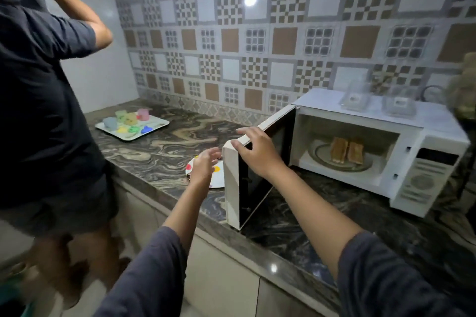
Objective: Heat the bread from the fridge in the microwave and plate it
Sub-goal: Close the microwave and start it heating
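A white microwave (412, 162) stands on the marble counter with its door (231, 188) swung wide open. Inside, two slices of browned bread (346, 150) lie side by side on the glass turntable (360, 166). My right hand (257, 152) grips the top edge of the open door. My left hand (203, 170) hovers with fingers apart just left of the door, above a white plate with coloured dots (218, 179), holding nothing.
Another person in a dark shirt (38, 97) stands close on the left, arm raised. A white tray with pastel cups (132, 123) sits at the back left of the counter (164, 152). Two clear containers (373, 100) rest on top of the microwave.
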